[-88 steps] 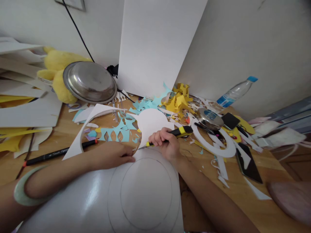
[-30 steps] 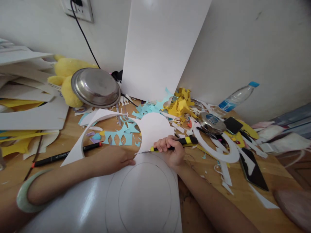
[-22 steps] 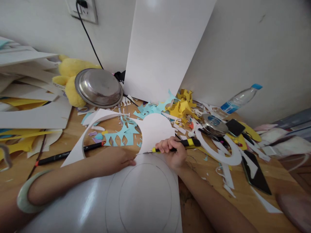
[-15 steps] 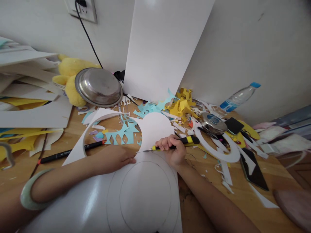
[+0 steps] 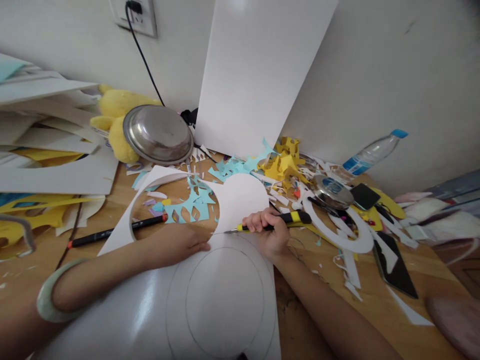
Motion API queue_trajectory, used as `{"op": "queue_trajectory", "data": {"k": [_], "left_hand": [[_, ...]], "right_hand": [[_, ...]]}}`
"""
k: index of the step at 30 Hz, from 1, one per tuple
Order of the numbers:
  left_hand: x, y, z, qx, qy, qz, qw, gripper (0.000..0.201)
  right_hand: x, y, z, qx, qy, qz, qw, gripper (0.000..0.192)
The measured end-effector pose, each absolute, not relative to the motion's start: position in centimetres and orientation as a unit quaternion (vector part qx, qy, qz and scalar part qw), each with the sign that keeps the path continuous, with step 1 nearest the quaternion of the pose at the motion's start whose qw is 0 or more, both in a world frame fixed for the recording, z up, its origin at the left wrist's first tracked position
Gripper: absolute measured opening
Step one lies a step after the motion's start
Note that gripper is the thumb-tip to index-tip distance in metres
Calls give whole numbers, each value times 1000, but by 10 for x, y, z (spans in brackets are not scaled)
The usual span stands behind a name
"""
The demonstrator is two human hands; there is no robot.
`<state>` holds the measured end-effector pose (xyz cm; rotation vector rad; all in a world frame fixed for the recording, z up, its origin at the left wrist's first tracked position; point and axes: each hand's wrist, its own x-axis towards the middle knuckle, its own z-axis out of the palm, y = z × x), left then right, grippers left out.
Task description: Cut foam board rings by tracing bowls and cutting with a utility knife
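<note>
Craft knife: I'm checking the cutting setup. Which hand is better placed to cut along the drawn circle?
Right hand: it grips the craft knife, tip at the sheet's edge; left hand presses the sheet flat.

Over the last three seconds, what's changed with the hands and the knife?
Very little. The right hand keeps its grip on the knife, blade tip at the drawn outer circle near the top edge of the card; against that edge its place looks about the same. The left hand stays flat on the card. Marker, metal bowl and bottle lie as before; the view itself shifted slightly.
</note>
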<state>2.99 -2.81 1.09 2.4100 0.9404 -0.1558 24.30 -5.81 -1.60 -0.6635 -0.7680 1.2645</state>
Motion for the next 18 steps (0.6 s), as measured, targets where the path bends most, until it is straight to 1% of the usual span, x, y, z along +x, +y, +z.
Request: {"op": "queue_trajectory", "data": {"k": [4,18], "left_hand": [[29,-31,13,901,347,-75,251,34],[29,-28,7,904,344,-95,234,36]], "right_hand": [[242,-58,-15,-301,-337,571,685,22],[243,-60,-19,-285,-332,577,690,23]]}}
